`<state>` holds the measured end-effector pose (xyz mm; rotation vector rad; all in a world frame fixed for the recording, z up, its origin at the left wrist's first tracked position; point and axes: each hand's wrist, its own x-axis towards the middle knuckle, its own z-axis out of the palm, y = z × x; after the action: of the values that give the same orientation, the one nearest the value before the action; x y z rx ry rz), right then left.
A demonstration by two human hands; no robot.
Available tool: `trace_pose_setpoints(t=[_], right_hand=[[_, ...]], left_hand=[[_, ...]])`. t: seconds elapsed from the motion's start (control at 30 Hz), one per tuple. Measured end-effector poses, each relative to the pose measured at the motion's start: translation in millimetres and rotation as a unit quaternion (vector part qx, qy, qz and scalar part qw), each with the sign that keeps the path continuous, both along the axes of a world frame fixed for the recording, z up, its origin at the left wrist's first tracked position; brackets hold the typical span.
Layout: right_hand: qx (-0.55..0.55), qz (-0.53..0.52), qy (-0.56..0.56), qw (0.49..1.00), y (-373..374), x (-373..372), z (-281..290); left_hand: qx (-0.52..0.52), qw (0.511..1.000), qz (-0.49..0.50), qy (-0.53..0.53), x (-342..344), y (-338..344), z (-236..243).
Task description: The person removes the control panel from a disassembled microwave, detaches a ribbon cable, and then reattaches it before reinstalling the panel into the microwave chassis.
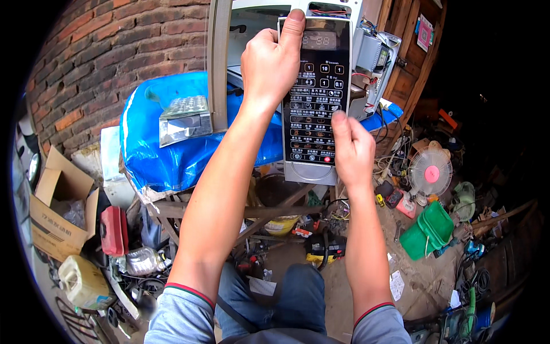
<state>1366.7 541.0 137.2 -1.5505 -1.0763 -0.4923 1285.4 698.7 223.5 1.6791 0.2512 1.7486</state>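
Both my hands hold a microwave oven's control panel (314,123), a long black plate of keys with a silver frame and a small display at its top. My left hand (270,63) grips its upper left edge, thumb lying along the top. Lower down, my right hand (354,148) is closed on the right edge, thumb on the front. Behind the panel stands the opened white microwave oven (243,23), its wiring and metal parts showing at the right. The oven's door (218,63) is swung toward me on the left. My fingers behind the panel are hidden.
A blue plastic sheet (149,166) covers the stand under the oven, with a grey keypad piece (186,120) on it. At left are a cardboard box (63,215) and a yellowish jerrycan (86,282). A fan (429,172) and a green bucket (417,238) sit at right.
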Motion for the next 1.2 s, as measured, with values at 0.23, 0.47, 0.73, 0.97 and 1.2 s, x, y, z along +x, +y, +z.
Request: trace_pose_setpoints(t=[0.23, 0.47, 0.73, 0.97, 1.2], right_hand=[[0.002, 0.300, 0.248, 0.921, -17.4, -11.7, -70.0], [0.012, 0.321, 0.244, 0.915, -15.6, -11.9, -70.2], [-0.012, 0.336, 0.224, 0.915, -18.7, -3.7, -67.5], [-0.010, 0.346, 0.204, 0.916, -17.9, 1.3, -72.2], [-0.021, 0.283, 0.152, 0.947, -12.1, 3.4, -71.5]], left_hand=[[-0.042, 0.999, 0.002, -0.004, 11.4, -1.2, -2.1], [0.016, 0.997, 0.024, 0.066, -1.3, -31.2, -61.8], [0.021, 0.991, -0.041, 0.126, -12.4, -55.1, -108.1], [0.058, 0.973, -0.135, 0.177, -25.2, -49.3, -117.5], [0.052, 0.974, -0.080, 0.206, -26.1, -54.3, -115.1]])
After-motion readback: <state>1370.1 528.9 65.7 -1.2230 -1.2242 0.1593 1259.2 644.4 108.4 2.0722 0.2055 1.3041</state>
